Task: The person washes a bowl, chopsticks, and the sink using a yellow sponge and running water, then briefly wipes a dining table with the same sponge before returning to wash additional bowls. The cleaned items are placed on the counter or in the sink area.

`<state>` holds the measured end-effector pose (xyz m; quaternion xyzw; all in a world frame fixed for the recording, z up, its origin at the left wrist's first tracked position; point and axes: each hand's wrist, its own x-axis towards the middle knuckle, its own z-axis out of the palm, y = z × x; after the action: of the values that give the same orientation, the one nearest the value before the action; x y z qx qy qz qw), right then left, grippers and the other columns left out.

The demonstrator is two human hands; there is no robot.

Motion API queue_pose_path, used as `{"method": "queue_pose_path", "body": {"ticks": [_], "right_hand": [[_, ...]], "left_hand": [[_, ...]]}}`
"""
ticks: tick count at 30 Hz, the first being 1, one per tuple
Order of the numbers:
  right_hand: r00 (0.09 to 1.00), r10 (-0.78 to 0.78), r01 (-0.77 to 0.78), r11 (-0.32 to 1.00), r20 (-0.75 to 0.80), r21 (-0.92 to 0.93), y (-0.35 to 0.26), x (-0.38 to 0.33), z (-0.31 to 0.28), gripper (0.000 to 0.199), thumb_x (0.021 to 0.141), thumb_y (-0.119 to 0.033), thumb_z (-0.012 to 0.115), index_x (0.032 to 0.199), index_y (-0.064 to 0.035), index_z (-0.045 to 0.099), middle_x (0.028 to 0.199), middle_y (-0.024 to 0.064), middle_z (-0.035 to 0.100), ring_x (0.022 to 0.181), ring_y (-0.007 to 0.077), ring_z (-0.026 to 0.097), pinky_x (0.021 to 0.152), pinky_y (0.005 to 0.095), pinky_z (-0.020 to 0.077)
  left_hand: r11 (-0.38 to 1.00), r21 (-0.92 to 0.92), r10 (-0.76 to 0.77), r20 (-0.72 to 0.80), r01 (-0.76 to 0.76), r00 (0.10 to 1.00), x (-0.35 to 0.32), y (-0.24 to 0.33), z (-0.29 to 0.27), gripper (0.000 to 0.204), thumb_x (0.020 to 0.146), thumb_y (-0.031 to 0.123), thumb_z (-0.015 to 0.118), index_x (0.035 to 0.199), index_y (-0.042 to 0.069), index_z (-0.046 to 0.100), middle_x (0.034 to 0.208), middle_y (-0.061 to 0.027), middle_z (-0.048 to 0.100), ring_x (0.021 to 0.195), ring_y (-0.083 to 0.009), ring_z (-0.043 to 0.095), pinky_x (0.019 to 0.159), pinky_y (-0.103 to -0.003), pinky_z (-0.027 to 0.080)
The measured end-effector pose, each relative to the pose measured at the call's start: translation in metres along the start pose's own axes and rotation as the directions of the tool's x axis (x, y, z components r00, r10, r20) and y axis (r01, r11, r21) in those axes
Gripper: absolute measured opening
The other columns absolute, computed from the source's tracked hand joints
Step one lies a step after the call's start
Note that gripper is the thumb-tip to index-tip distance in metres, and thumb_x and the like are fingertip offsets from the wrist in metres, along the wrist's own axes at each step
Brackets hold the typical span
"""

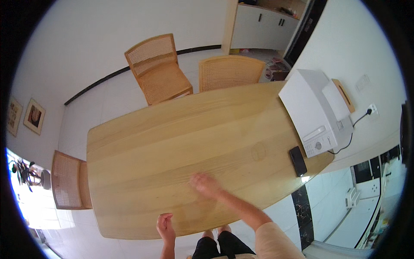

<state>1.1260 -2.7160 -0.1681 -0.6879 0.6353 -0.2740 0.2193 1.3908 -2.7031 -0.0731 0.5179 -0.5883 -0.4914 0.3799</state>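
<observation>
My right hand reaches over the near middle of the wooden table. Motion smears its fingers, so whether it holds anything is unclear. Close to the table's front edge is my left hand, its fingers curled in with nothing visible in them. A black phone-like slab lies on the right part of the tabletop, apart from both hands. Beside it stands a white microwave oven, and a faint round mark shows on the wood to the left.
Cane-backed chairs stand around the table: one at the far side, another tucked in behind, a third at the left end. A black power cord runs from the microwave to a wall socket. Wall on the right.
</observation>
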Motion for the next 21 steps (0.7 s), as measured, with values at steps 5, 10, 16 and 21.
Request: {"method": "queue_pose_path", "body": {"ticks": [5,10,16,21], "right_hand": [[0.674,0.47,-0.629,0.77,-0.571,-0.109,0.127,-0.048,-0.119,0.037,0.088,-0.02,0.039,0.121,-0.0032,0.046,0.129,0.0144,0.042,0.118,0.0288,0.039,0.101,0.0399,0.0288],[0.897,0.438,-0.41,0.875,-0.059,0.257,-0.035,-0.078,-0.005,0.041,0.093,-0.027,0.031,0.126,-0.0046,0.041,0.133,0.012,0.038,0.125,0.024,0.032,0.103,0.0349,0.0257],[0.965,0.229,-0.217,0.971,-0.125,0.1,0.008,-0.171,-0.018,0.041,0.092,-0.032,0.036,0.126,-0.0101,0.043,0.133,0.0101,0.039,0.125,0.0243,0.032,0.105,0.0337,0.0239],[0.722,0.494,-0.503,0.856,-0.483,0.124,0.107,-0.336,-0.139,0.035,0.09,-0.023,0.044,0.12,-0.0074,0.048,0.128,0.0116,0.044,0.119,0.0278,0.039,0.099,0.033,0.0322]], "left_hand": [[0.996,0.041,0.078,0.094,-0.082,0.993,-0.002,-0.017,0.011,0.015,0.081,-0.006,0.043,0.084,-0.002,0.057,0.082,-0.0075,0.055,0.078,-0.0141,0.054,0.073,-0.025,0.043],[1.0,-0.007,0.03,0.233,-0.029,0.972,-0.021,0.002,0.067,0.013,0.083,-0.005,0.043,0.083,-0.003,0.056,0.083,-0.0082,0.056,0.078,-0.0146,0.054,0.075,-0.025,0.043],[0.99,0.041,0.111,0.378,-0.136,0.919,-0.052,0.068,0.158,0.014,0.084,-0.003,0.043,0.083,-0.001,0.057,0.081,-0.0058,0.057,0.078,-0.0128,0.054,0.074,-0.025,0.043],[0.973,0.056,0.167,0.496,-0.224,0.852,-0.113,0.082,0.245,0.013,0.086,0.001,0.045,0.084,0.001,0.059,0.081,-0.0055,0.059,0.078,-0.0134,0.056,0.071,-0.024,0.044]]}}
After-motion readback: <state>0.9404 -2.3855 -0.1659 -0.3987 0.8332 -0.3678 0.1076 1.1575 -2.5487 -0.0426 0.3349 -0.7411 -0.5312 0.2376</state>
